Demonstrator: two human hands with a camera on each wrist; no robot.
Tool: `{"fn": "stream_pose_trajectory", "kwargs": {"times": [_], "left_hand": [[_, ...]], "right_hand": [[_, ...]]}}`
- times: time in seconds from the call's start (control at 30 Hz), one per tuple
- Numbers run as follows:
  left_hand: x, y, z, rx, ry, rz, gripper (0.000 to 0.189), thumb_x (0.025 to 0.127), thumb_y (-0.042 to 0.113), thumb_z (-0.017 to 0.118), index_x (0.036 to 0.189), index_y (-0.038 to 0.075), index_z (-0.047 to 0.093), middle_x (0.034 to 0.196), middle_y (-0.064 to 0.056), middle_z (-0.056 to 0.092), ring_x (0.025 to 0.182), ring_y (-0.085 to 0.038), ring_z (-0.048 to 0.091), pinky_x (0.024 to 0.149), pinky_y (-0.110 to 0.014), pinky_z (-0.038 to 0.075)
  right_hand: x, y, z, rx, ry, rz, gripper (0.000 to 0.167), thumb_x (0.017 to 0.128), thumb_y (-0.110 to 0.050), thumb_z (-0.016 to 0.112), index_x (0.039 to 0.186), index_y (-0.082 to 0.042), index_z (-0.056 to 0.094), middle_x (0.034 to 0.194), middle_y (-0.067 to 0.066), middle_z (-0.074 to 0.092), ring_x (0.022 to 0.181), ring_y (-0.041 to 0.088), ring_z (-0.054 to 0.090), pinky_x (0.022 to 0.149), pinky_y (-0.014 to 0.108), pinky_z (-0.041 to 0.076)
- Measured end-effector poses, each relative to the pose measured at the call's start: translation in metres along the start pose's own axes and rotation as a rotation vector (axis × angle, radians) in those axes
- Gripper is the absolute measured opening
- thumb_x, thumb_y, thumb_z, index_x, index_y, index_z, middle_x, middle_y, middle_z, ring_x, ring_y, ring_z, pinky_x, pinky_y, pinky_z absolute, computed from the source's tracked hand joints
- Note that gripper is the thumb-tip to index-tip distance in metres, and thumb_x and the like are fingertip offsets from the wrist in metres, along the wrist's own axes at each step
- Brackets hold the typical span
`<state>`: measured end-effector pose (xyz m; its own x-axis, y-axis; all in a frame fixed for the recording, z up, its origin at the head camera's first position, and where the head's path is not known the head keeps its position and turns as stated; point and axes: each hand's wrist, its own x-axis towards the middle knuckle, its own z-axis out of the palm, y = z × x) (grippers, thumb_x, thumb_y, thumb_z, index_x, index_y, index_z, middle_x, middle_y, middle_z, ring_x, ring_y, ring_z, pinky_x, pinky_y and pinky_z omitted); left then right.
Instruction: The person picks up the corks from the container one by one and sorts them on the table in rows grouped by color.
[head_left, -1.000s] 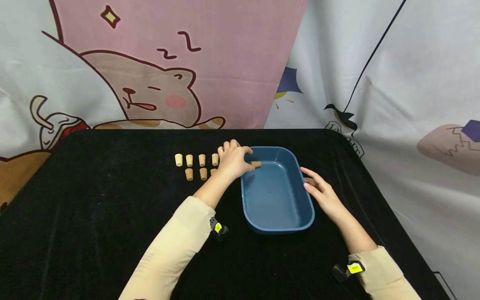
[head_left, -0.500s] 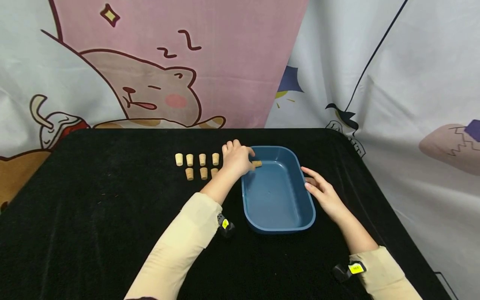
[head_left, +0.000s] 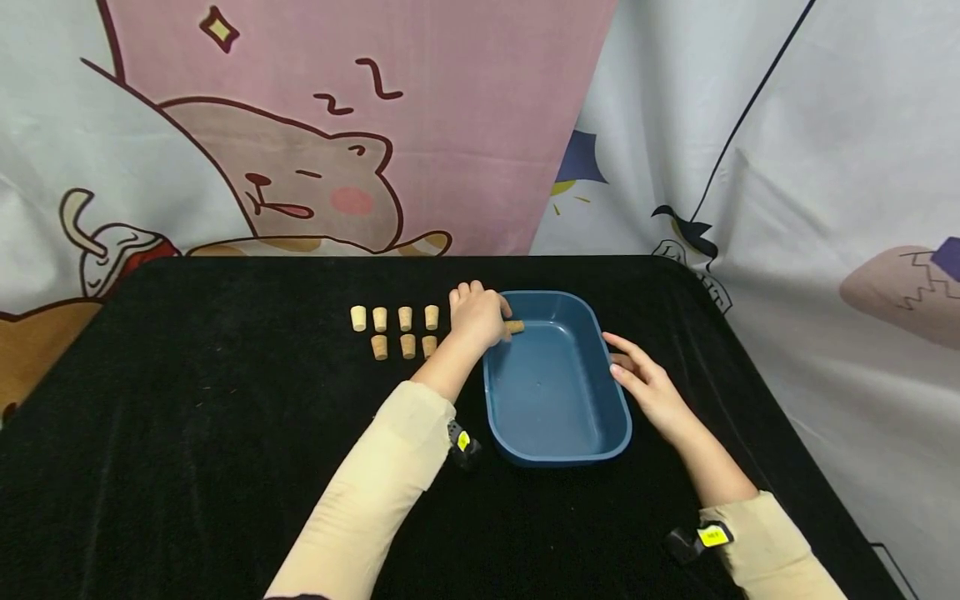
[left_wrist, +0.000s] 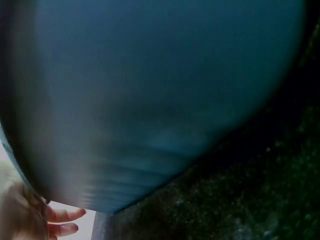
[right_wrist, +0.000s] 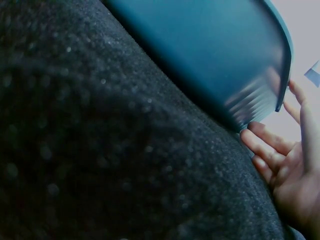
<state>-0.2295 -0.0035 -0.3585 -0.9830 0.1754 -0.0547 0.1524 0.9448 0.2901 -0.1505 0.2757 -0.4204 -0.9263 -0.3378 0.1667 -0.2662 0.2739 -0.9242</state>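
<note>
My left hand [head_left: 477, 317] reaches over the left rim of a blue rectangular plastic tub [head_left: 555, 460] in the head view. Its thumb and index finger are around a small tan cork [head_left: 516, 327] inside the tub and seem to pinch it; the hand partly hides it. My right hand [head_left: 651, 387] rests its extended fingertips against the tub's right side. In the right wrist view, the fingers of the right hand [right_wrist: 287, 155] touch the tub [right_wrist: 210, 55] low on its wall and near its rim. The tub's wall [left_wrist: 165, 90] fills most of the left wrist view.
Left of the tub, several corks stand in two rows: a back row with a pale cork [head_left: 358, 318] at its left end, and a front row with a darker cork [head_left: 379, 347]. A black cloth [head_left: 225, 467] covers the table. A printed curtain [head_left: 480, 125] hangs behind.
My left hand has shifted slightly right, its thumb and index finger drawing closer about the cork. The cork and tub have stayed nearly in place. My right hand has not moved.
</note>
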Motion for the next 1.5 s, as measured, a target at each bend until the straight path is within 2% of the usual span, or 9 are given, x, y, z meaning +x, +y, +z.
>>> {"fn": "stream_pose_trajectory", "kwargs": {"times": [0.13,0.33,0.53,0.67,0.83,0.93,1.03,1.2,1.5], "left_hand": [[0.003,0.002,0.001,0.042,-0.013,0.006,0.03,0.077,0.032,0.081,0.105,0.029,0.072,0.111,-0.005,0.05,0.102,-0.024,0.036,0.093,-0.04,0.025],[0.006,0.007,0.003,0.132,-0.024,0.019,0.013,0.078,0.033,0.079,0.084,0.026,0.07,0.103,-0.005,0.048,0.099,-0.025,0.035,0.09,-0.039,0.025],[0.006,0.009,0.004,0.158,-0.029,0.024,0.024,0.074,0.041,0.081,0.072,0.023,0.066,0.101,-0.006,0.047,0.1,-0.025,0.036,0.091,-0.04,0.025],[0.006,0.01,0.003,0.172,-0.038,0.02,0.032,0.069,0.049,0.083,0.077,0.022,0.068,0.102,-0.007,0.046,0.101,-0.025,0.035,0.091,-0.04,0.026],[0.01,0.012,0.006,0.25,-0.046,0.004,0.054,0.068,0.062,0.077,0.102,0.021,0.069,0.107,-0.008,0.046,0.101,-0.025,0.034,0.09,-0.04,0.025],[0.012,0.012,0.008,0.27,-0.032,-0.001,0.055,0.07,0.062,0.075,0.105,0.021,0.068,0.108,-0.008,0.046,0.1,-0.025,0.034,0.09,-0.04,0.025],[0.011,0.009,0.009,0.222,-0.009,0.001,0.041,0.071,0.056,0.077,0.091,0.022,0.07,0.105,-0.007,0.046,0.098,-0.024,0.035,0.087,-0.039,0.026],[0.007,0.004,0.01,0.023,0.046,0.005,0.025,0.074,0.047,0.08,0.071,0.026,0.067,0.099,-0.003,0.046,0.095,-0.023,0.037,0.085,-0.038,0.028],[0.001,-0.004,0.015,-0.302,0.148,0.04,0.024,0.076,0.04,0.081,0.086,0.02,0.074,0.107,-0.005,0.049,0.103,-0.023,0.039,0.089,-0.041,0.026]], "right_hand": [[0.0,0.0,-0.001,-0.016,0.014,0.006,0.047,0.103,-0.014,0.043,0.148,-0.008,0.032,0.127,0.032,0.05,0.102,0.01,0.061,0.081,0.028,0.05],[-0.001,-0.001,-0.003,-0.021,0.018,0.033,0.048,0.103,-0.017,0.044,0.149,-0.011,0.032,0.129,0.031,0.049,0.102,0.01,0.06,0.081,0.029,0.05],[-0.002,0.0,-0.005,-0.018,0.015,0.039,0.048,0.103,-0.018,0.043,0.149,-0.012,0.031,0.129,0.03,0.049,0.103,0.01,0.06,0.081,0.03,0.05],[-0.002,0.0,-0.005,-0.012,0.009,0.028,0.048,0.103,-0.016,0.042,0.149,-0.01,0.031,0.129,0.029,0.049,0.103,0.01,0.06,0.081,0.03,0.05],[-0.001,0.0,-0.004,-0.008,0.012,0.019,0.047,0.103,-0.015,0.042,0.149,-0.009,0.031,0.128,0.029,0.05,0.103,0.01,0.06,0.081,0.029,0.05],[0.0,-0.001,-0.003,-0.009,0.014,0.023,0.048,0.103,-0.015,0.043,0.149,-0.009,0.031,0.129,0.031,0.049,0.103,0.01,0.06,0.081,0.029,0.05],[0.001,-0.002,-0.002,-0.002,0.01,0.019,0.048,0.103,-0.014,0.042,0.149,-0.008,0.031,0.129,0.033,0.047,0.103,0.009,0.06,0.081,0.028,0.05],[0.002,-0.001,0.001,0.024,0.006,-0.008,0.047,0.103,-0.012,0.042,0.148,-0.006,0.031,0.128,0.035,0.047,0.103,0.01,0.06,0.082,0.027,0.05],[0.0,-0.001,0.001,0.034,-0.007,-0.017,0.046,0.103,-0.011,0.04,0.148,-0.007,0.031,0.128,0.035,0.047,0.104,0.01,0.06,0.081,0.028,0.05]]}}
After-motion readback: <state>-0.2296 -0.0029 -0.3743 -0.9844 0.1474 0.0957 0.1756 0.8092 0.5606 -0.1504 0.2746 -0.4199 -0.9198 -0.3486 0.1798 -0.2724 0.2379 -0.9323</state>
